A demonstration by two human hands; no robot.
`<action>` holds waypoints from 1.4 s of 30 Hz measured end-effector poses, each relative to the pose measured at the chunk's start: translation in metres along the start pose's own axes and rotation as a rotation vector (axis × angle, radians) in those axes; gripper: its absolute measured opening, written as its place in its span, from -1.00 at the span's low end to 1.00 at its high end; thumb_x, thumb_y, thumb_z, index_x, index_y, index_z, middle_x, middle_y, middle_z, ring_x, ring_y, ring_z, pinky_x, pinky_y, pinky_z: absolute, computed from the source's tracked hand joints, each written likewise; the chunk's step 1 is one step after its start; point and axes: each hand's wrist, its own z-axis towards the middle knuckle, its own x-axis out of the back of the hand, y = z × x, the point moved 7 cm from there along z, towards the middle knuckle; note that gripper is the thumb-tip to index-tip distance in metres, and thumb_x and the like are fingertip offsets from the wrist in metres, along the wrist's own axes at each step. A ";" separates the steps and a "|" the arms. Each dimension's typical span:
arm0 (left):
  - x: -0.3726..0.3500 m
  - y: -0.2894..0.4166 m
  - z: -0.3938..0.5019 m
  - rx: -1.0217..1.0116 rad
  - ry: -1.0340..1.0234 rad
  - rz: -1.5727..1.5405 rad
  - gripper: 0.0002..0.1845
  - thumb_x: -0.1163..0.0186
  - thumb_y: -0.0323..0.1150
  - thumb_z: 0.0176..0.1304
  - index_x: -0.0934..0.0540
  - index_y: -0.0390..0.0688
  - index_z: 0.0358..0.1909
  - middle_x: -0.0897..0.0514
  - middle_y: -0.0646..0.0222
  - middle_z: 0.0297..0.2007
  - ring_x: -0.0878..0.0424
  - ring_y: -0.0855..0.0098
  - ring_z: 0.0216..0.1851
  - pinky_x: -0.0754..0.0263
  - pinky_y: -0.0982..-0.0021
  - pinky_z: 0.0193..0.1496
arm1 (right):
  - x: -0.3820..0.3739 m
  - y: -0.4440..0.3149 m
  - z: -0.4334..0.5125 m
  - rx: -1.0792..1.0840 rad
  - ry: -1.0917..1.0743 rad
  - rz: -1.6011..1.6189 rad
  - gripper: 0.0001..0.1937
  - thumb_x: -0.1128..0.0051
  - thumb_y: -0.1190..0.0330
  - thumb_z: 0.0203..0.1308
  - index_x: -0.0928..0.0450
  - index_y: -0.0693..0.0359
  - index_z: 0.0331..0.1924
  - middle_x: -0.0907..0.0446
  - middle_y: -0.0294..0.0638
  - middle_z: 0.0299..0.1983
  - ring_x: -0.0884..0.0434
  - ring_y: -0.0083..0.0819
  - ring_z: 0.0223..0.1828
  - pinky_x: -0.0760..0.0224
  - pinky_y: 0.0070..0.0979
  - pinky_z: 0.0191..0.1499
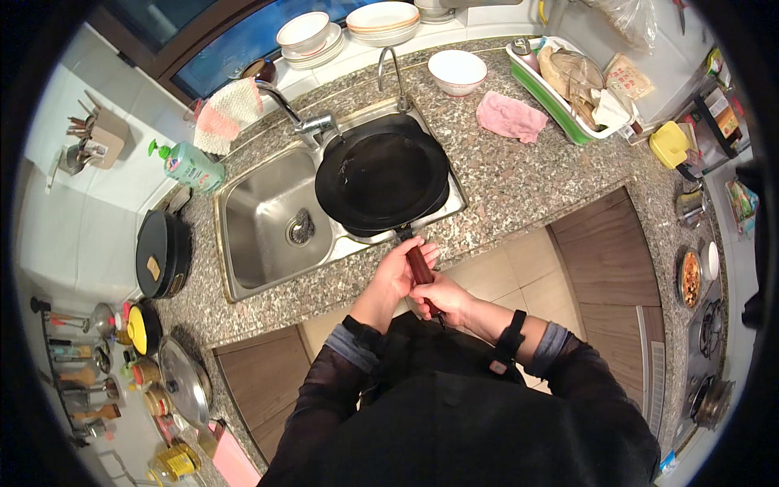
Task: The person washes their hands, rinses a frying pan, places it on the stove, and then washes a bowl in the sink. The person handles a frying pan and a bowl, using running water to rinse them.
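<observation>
A black frying pan (383, 179) with a red-brown handle lies over the right basin of the steel double sink (234, 274), above another dark round pan or lid that shows at its edge. My right hand (439, 296) is closed around the lower part of the handle. Beside the handle's upper part is my left hand (405, 265), its thumb near the handle and its fingers partly spread behind it. The chrome faucet (316, 126) stands at the pan's upper left edge. A dark scouring pad (302, 225) lies at the drain of the left basin.
A pink cloth (511, 115), a white bowl (457, 72) and a green-white basket (557, 112) are on the granite counter right of the sink. Left of it stand a soap bottle (193, 167) and a black round appliance (163, 254). Stacked bowls (303, 33) line the windowsill.
</observation>
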 end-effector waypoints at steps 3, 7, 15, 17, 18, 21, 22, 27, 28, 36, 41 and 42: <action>-0.007 -0.001 0.013 0.071 0.044 -0.004 -0.75 -0.36 -0.25 0.19 -0.45 -0.05 -0.39 -0.50 0.45 -0.54 -0.47 0.44 -0.49 -0.43 0.37 -0.35 | -0.002 -0.004 -0.001 0.065 -0.031 -0.008 -0.83 -0.10 0.54 0.10 -0.34 0.18 -0.27 -0.40 -0.32 -0.59 -0.42 -0.52 -0.67 -0.29 -0.51 -0.65; -0.008 0.003 0.013 0.120 0.014 0.046 -0.74 -0.38 -0.27 0.18 -0.44 -0.02 -0.41 -0.41 0.54 -0.62 -0.38 0.51 -0.57 -0.37 0.40 -0.43 | -0.010 -0.006 -0.007 0.103 0.043 -0.009 -0.86 -0.12 0.53 0.11 -0.35 0.21 -0.38 -0.40 -0.32 -0.62 -0.42 -0.53 -0.69 -0.30 -0.52 -0.64; -0.002 0.002 -0.016 0.153 -0.065 0.106 -0.75 -0.34 -0.29 0.21 -0.43 -0.02 -0.47 -0.44 0.55 -0.62 -0.41 0.52 -0.56 -0.40 0.41 -0.38 | -0.043 0.004 -0.029 0.164 0.181 -0.068 -0.78 -0.14 0.56 0.10 -0.34 0.26 -0.21 -0.44 -0.28 -0.58 -0.46 -0.52 -0.70 -0.37 -0.52 -0.66; -0.003 -0.002 -0.025 0.176 -0.090 0.116 -0.74 -0.34 -0.29 0.21 -0.43 -0.03 -0.48 -0.44 0.54 -0.62 -0.42 0.52 -0.55 -0.40 0.41 -0.38 | -0.047 0.009 -0.039 0.167 0.209 -0.049 -0.77 -0.15 0.56 0.09 -0.34 0.25 -0.21 -0.45 -0.28 -0.57 -0.46 -0.52 -0.69 -0.37 -0.52 -0.66; -0.002 -0.005 -0.030 0.206 -0.085 0.120 -0.74 -0.34 -0.28 0.23 -0.42 -0.04 -0.48 -0.45 0.53 -0.61 -0.42 0.51 -0.54 -0.41 0.40 -0.37 | -0.050 0.012 -0.045 0.159 0.203 -0.031 -0.77 -0.15 0.57 0.09 -0.33 0.25 -0.21 -0.45 -0.28 -0.57 -0.47 -0.51 -0.69 -0.37 -0.53 -0.66; -0.006 -0.010 -0.048 0.232 -0.131 0.144 -0.75 -0.33 -0.30 0.24 -0.43 -0.05 -0.46 -0.45 0.52 -0.60 -0.43 0.50 -0.54 -0.43 0.38 -0.36 | -0.057 0.016 -0.061 0.195 0.241 -0.043 -0.78 -0.16 0.52 0.10 -0.40 0.32 -0.19 -0.48 -0.26 -0.56 -0.49 -0.52 -0.66 -0.38 -0.55 -0.64; -0.007 -0.012 -0.054 0.256 -0.128 0.101 -0.76 -0.36 -0.34 0.21 -0.45 -0.08 -0.46 -0.45 0.46 -0.58 -0.43 0.47 -0.52 -0.44 0.38 -0.35 | -0.061 0.017 -0.066 0.204 0.236 -0.041 -0.78 -0.15 0.52 0.10 -0.40 0.32 -0.17 -0.48 -0.26 -0.56 -0.49 -0.52 -0.66 -0.38 -0.55 -0.64; -0.015 -0.021 -0.083 0.276 -0.173 0.211 -0.77 -0.33 -0.35 0.24 -0.44 -0.10 -0.43 -0.46 0.48 -0.57 -0.46 0.48 -0.48 -0.46 0.37 -0.28 | -0.070 0.028 -0.095 0.223 0.266 -0.009 -0.75 -0.15 0.53 0.12 -0.39 0.33 -0.13 -0.47 -0.28 -0.56 -0.49 -0.54 -0.67 -0.38 -0.56 -0.65; -0.017 -0.025 -0.088 0.276 -0.190 0.222 -0.77 -0.33 -0.35 0.24 -0.44 -0.10 -0.43 -0.46 0.47 -0.56 -0.46 0.48 -0.47 -0.46 0.37 -0.27 | -0.072 0.032 -0.102 0.228 0.256 0.020 -0.75 -0.15 0.54 0.12 -0.39 0.33 -0.12 -0.47 -0.28 -0.56 -0.49 -0.54 -0.67 -0.39 -0.57 -0.65; -0.044 -0.086 -0.129 0.303 -0.276 0.355 -0.78 -0.36 -0.38 0.19 -0.47 -0.10 -0.45 -0.49 0.43 -0.54 -0.50 0.40 -0.44 -0.47 0.32 -0.27 | -0.061 0.073 -0.168 0.373 0.213 0.182 -0.61 -0.08 0.57 0.12 -0.29 0.32 0.05 -0.45 -0.31 -0.57 -0.48 -0.59 -0.68 -0.39 -0.61 -0.66; -0.077 -0.154 -0.161 0.347 -0.351 0.444 -0.77 -0.35 -0.39 0.21 -0.45 -0.09 -0.45 -0.48 0.46 -0.53 -0.47 0.44 -0.44 -0.46 0.32 -0.25 | -0.037 0.111 -0.235 0.494 0.266 0.205 -0.64 -0.10 0.57 0.14 -0.32 0.38 0.03 -0.46 -0.30 -0.56 -0.50 -0.61 -0.65 -0.41 -0.62 -0.62; -0.084 -0.171 -0.168 0.358 -0.360 0.468 -0.77 -0.35 -0.39 0.22 -0.45 -0.09 -0.46 -0.48 0.46 -0.54 -0.47 0.44 -0.44 -0.47 0.32 -0.26 | -0.030 0.120 -0.249 0.485 0.297 0.204 -0.63 -0.09 0.58 0.14 -0.30 0.37 0.04 -0.46 -0.30 -0.56 -0.50 -0.60 -0.65 -0.41 -0.61 -0.63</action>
